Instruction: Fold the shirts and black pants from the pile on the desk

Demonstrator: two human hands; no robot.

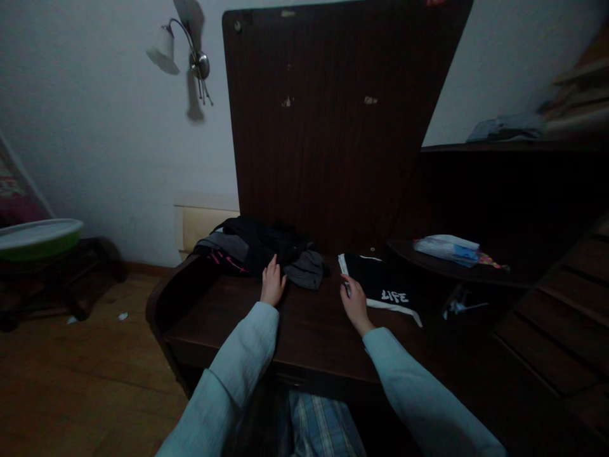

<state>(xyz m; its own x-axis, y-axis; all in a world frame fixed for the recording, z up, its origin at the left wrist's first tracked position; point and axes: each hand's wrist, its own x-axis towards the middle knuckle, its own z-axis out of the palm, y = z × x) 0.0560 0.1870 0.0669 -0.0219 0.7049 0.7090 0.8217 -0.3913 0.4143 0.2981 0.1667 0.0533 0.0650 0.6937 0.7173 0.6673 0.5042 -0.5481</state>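
Note:
A heap of dark clothes (259,247), black and grey with a pink stripe, lies at the back left of a dark wooden table (309,330). My left hand (273,282) rests at the heap's front edge, fingers stretched out and touching the cloth. A folded black garment (383,285) with a white border and the white word "LIFE" lies to the right. My right hand (354,303) sits at that garment's left edge, fingers curled against it; whether it grips the cloth I cannot make out.
A tall dark wooden panel (333,114) stands behind the table. A rounded side shelf (442,270) at the right carries a plastic packet (450,247). Wooden steps (561,324) run down the far right. A green-rimmed tub (38,238) sits at the left, a wall lamp (181,54) above.

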